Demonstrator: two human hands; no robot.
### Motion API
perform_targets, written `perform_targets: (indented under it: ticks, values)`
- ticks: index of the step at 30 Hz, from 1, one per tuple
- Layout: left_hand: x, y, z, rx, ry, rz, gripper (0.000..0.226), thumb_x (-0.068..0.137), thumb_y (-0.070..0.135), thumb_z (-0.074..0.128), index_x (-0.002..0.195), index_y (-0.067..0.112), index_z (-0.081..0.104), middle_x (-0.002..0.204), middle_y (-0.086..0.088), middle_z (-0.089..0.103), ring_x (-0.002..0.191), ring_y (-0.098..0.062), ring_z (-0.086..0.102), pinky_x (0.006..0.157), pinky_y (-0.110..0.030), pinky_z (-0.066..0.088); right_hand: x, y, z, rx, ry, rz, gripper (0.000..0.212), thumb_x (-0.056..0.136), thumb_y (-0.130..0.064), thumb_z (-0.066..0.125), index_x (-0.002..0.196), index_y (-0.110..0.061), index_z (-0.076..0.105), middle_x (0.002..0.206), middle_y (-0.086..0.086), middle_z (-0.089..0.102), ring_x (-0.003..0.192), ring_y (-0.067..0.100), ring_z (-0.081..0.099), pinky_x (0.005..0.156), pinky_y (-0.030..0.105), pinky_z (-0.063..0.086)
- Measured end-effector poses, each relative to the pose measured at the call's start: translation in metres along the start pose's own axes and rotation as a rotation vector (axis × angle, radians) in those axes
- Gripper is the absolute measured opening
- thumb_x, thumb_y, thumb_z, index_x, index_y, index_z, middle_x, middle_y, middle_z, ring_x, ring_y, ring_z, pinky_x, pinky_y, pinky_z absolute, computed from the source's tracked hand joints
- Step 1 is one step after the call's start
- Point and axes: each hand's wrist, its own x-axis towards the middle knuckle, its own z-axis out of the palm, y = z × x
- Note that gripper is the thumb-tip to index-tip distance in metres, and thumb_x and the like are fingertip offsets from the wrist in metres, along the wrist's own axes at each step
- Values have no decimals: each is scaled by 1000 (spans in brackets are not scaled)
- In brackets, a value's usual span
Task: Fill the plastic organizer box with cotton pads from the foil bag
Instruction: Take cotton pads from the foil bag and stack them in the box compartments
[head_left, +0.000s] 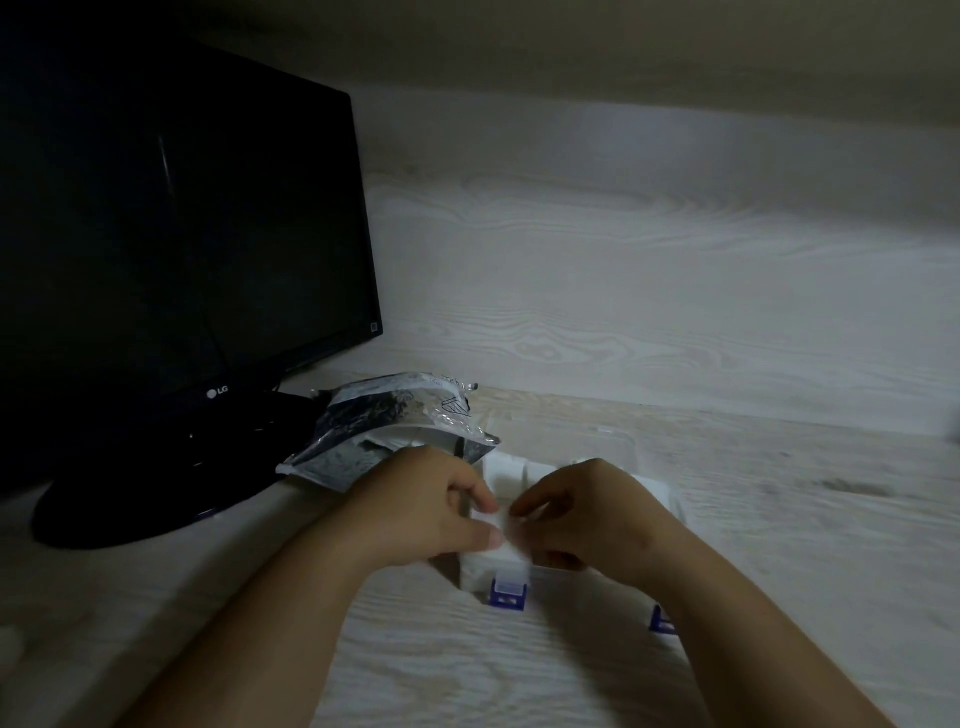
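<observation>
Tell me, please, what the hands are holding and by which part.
A white stack of cotton pads, at the organizer box. The left hand pinches its left side, the right hand its right side.

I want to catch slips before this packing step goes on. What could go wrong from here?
1. The left hand and right hand pinch cotton pads over the near corner of the organizer box; they might skew and jam going in.
2. The foil bag lies against the monitor stand; a hasty reach could shove it away.
</observation>
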Motion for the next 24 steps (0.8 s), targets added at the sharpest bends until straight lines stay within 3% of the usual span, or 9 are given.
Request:
perform_targets:
  ticks: [3, 5, 9, 11, 13, 24]
  values:
    - [4, 3, 1, -73, 99, 5, 9, 75, 29, 80, 70, 31, 73, 53, 18, 57, 51, 5, 49, 57, -19, 38, 0, 0, 0, 35, 64, -4, 6, 84, -17, 72, 81, -22, 74, 46, -8, 61, 36, -1, 52, 45, 12, 40]
    - [9, 1, 1, -89, 250, -60, 20, 81, 15, 72, 67, 30, 69, 59, 15, 62, 58, 6, 55, 57, -13, 39, 2, 0, 0, 61, 130, 2, 9, 85, -20, 71, 77, -22, 75, 46, -9, 60, 37, -2, 52, 44, 12, 40]
    - [16, -15, -2, -8, 420, -286, 23, 83, 5, 58, 89, 23, 72, 95, 0, 70, 95, -20, 64, 79, -24, 49, 4, 1, 1, 78, 223, -9, 10, 84, -24, 72, 75, -22, 76, 55, -8, 64, 41, -4, 52, 48, 12, 41]
    - [18, -20, -1, 43, 423, -335, 33, 83, 3, 54, 109, 16, 70, 117, -8, 66, 109, -25, 60, 94, -30, 48, 5, 2, 1, 81, 232, -10, 11, 84, -24, 71, 74, -23, 75, 56, -9, 64, 43, -4, 52, 50, 12, 41]
    - [18, -21, 0, 45, 408, -344, 41, 83, 2, 53, 120, 14, 65, 126, -10, 62, 117, -26, 57, 101, -30, 44, 5, 2, 2, 81, 229, -7, 12, 84, -24, 71, 72, -23, 74, 56, -10, 64, 43, -4, 53, 50, 13, 41]
    - [22, -21, 7, 82, 319, -307, 49, 83, 8, 58, 130, 18, 59, 136, -6, 57, 124, -22, 53, 102, -26, 41, 6, 3, 4, 57, 222, -20, 13, 84, -26, 70, 71, -25, 74, 62, -8, 68, 49, -3, 55, 58, 19, 49]
